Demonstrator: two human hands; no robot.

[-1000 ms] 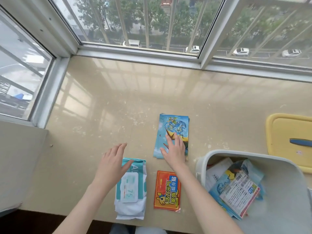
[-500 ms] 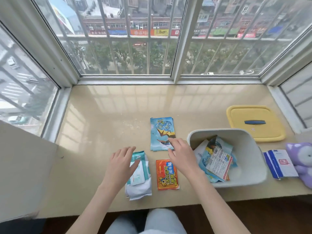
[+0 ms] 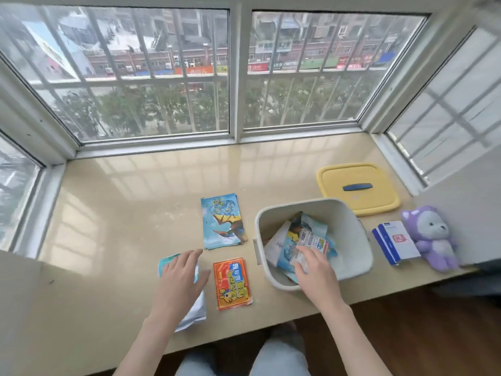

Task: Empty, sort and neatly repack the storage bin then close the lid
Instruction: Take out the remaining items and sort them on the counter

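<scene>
The storage bin [image 3: 349, 256], white and open-topped, stands on the tabletop [image 3: 122, 213] at 3 o'clock from the sorted items. Its yellow lid [image 3: 357, 191] lies flat at 1 o'clock from the bin, well apart from the rim, handle up.

Step in hand, as judged: removal of the remaining packets from the bin.

The right hand [image 3: 317, 272] reaches over the near rim, fingers curled down onto the loose packets [image 3: 306, 237] inside. Whether a grip is closed on one of them cannot be told. The left hand [image 3: 179, 280] is open, palm down, fingers spread, over the wet-wipes pack [image 3: 195, 310]; contact cannot be confirmed.

Sorted so far: a stack of blue illustrated packets [image 3: 222, 221] at 9 o'clock from the bin, and an orange heat-patch packet [image 3: 233, 283] at 6 o'clock from that stack. A blue-and-white box [image 3: 395, 241] and a purple plush toy [image 3: 431, 237] lie at 3 o'clock from the bin.

Procedure:
- Pinch one packet by a free edge. The packets overlap and look slippery, so a bundled lift may shed some.
- Lift clear of the rim before moving sideways, to avoid tipping the light bin.
- Place blue packets squarely on the existing blue stack, edges aligned.
- Start a separate pile for any new type.
- Keep the lid clear until repacking is complete.
</scene>
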